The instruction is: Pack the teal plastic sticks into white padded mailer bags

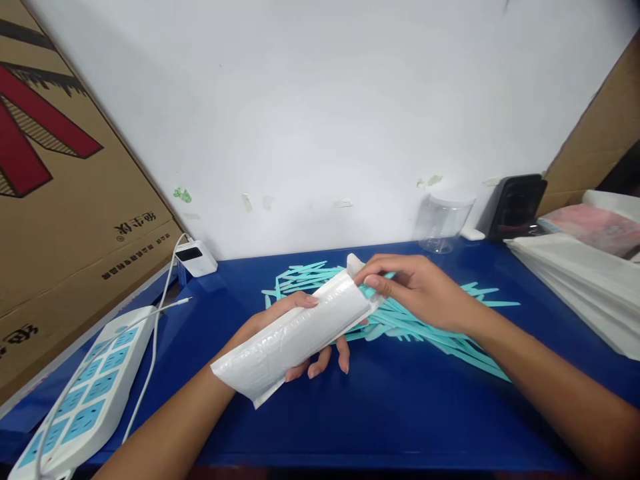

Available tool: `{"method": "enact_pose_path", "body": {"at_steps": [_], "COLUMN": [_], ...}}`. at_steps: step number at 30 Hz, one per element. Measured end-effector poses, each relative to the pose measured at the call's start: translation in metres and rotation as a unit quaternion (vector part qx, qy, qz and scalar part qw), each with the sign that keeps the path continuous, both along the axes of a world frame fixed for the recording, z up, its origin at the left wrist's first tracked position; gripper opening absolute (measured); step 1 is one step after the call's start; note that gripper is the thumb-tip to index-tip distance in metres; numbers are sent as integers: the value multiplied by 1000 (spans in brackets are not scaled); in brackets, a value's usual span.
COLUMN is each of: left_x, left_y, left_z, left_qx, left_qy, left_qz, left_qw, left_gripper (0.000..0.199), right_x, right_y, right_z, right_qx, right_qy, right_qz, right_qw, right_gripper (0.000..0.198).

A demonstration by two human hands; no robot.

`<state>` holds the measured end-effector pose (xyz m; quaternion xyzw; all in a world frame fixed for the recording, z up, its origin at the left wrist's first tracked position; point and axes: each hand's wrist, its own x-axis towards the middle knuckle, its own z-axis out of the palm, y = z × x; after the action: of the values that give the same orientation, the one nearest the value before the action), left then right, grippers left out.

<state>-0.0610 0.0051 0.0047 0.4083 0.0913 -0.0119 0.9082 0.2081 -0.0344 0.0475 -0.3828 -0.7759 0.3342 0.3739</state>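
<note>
A white padded envelope (295, 337) lies slantwise across my left hand (285, 310), thumb on top and fingers curled beneath it. Its mouth, with the flap (354, 262) standing up, points to the upper right. At that mouth my right hand (407, 283) pinches the end of a thin turquoise strip (370, 291); how far the strip reaches inside is hidden. Behind and below both hands spreads a loose pile of turquoise strips (415, 327), flat and tapered, partly covered by the envelope and my right hand.
On the blue table (380, 413) a white power strip (107, 373) with cables lies left, near a small white device (197, 259). A clear jar (445, 220) and a black stand (517, 207) are at the back right, beside stacked white envelopes (580, 280). A cardboard box (75, 220) rises at left.
</note>
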Motion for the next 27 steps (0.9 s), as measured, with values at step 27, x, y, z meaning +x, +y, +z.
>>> {"method": "enact_pose_path", "body": {"at_steps": [27], "left_x": [-29], "left_y": [5], "left_z": [40], "left_qx": [139], "left_qy": [-146], "left_qz": [269], "left_qw": [942], "left_gripper": [106], "right_x": [19], "right_y": [19], "right_z": [-15], "right_qx": [85], "right_qy": [-253], "right_qz": [-199], "right_qw": [943], "right_gripper": [38]}}
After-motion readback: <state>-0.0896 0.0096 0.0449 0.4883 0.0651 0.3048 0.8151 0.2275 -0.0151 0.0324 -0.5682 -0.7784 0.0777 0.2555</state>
